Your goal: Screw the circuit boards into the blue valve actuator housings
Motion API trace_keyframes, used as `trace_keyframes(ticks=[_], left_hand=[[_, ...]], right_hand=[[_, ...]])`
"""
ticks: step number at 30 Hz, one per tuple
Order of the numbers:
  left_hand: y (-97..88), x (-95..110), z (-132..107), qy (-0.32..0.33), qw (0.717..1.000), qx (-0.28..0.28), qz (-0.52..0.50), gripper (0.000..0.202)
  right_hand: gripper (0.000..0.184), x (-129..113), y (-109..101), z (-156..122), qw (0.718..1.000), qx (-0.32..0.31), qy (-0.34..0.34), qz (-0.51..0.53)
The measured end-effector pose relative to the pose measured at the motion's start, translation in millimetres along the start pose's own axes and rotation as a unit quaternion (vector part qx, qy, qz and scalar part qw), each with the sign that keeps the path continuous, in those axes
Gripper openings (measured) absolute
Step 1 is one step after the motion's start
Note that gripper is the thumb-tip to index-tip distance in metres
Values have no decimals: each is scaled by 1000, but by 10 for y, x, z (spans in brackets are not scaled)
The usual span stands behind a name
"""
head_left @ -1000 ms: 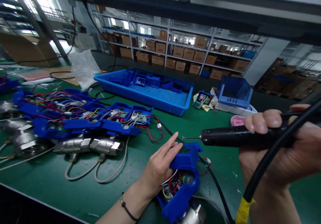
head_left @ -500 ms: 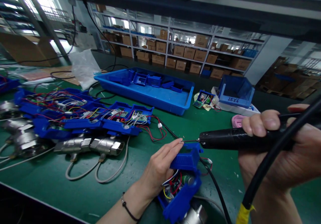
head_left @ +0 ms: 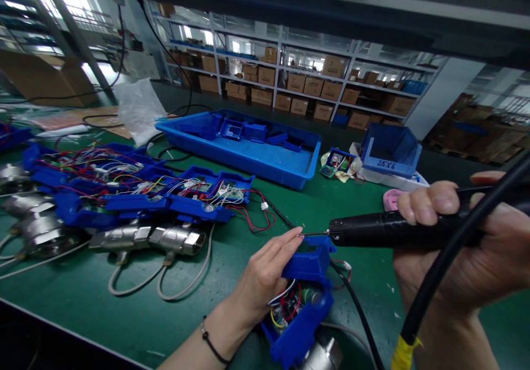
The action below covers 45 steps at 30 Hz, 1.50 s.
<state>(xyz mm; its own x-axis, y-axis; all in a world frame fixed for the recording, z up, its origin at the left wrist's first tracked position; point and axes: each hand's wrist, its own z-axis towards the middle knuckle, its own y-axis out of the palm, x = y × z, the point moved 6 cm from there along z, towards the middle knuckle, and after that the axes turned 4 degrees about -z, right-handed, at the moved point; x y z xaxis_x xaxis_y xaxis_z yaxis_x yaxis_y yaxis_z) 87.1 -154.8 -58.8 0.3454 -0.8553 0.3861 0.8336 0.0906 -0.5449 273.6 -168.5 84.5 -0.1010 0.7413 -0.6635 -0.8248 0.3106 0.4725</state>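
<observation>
Cardboard box (head_left: 37, 83): flaps spread, at the far left, toward the back
Metal valves (head_left: 178, 240): along the near side of the blue housings (head_left: 136, 204), pale cables looping from them onto the green desk (head_left: 223, 287)
Blue housings: crowded together on the desk, opened up, red, white and yellow wires tangled across them
Translucent bag (head_left: 138, 110): crumpled, behind the housings, just left of the blue tray (head_left: 240, 154)
Blue tray: at the back of the desk, small blue parts gathered toward its far side
Left hand (head_left: 260, 276): fingers straight and close together, laid against the left edge of the raised flap (head_left: 308, 262); thumb hidden, so whether it pinches anything cannot be told; dark bracelet (head_left: 211, 345) at the wrist
Wired unit (head_left: 304, 326): on the desk just right of the left hand, tilted, raised flap at its far end, coloured wires and a green cylinder (head_left: 311, 296) inside, a metal fitting (head_left: 323, 354) at its near end
Bit (head_left: 314, 233): thin, pointing left above the flap, its tip at the left fingertips; contact cannot be told
Circuit piece (head_left: 337, 163): loose on the desk, right of the tray
Black driver (head_left: 372, 232): held nearly level
Blue bin (head_left: 389, 149): behind the driver, handwriting on its front
Right hand (head_left: 451, 243): closed firmly around the driver, a thick black cable (head_left: 439, 281) crossing before it
</observation>
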Motion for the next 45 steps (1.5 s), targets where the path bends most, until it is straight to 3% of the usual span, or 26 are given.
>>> trace_keyframes(ticks=[7,15,22,25,28,31,34,37,45], left_hand=[[35,-30,-22,-7,1000,-16,-12,69],[3,7,-5,0,1000,-13,-5,70],[-18,-6,1,-34,999,-5,-16,48],[-16,-42,-2,-92,995,4,-48,34],[6,-165,-32,-215,973,23,-78,24],[59,-348,-116,-376,920,37,-105,21],[120,-469,-185,-469,863,57,-180,29],[148,-510,-211,-507,828,62,-231,33],[130,-500,-212,-529,815,59,-230,32]], right_hand=[[22,23,7,-23,1000,-1,25,11],[21,28,17,-19,1000,-9,5,-5],[23,-5,-16,-32,1000,9,6,-2],[23,-61,-82,34,999,37,-22,-6],[18,-162,-120,75,997,49,-57,-11],[16,-241,-133,69,996,55,-72,-16],[18,-245,-101,29,997,33,-70,-18],[21,-172,-27,-36,999,-14,-46,-23],[22,54,120,-245,994,-102,18,-18]])
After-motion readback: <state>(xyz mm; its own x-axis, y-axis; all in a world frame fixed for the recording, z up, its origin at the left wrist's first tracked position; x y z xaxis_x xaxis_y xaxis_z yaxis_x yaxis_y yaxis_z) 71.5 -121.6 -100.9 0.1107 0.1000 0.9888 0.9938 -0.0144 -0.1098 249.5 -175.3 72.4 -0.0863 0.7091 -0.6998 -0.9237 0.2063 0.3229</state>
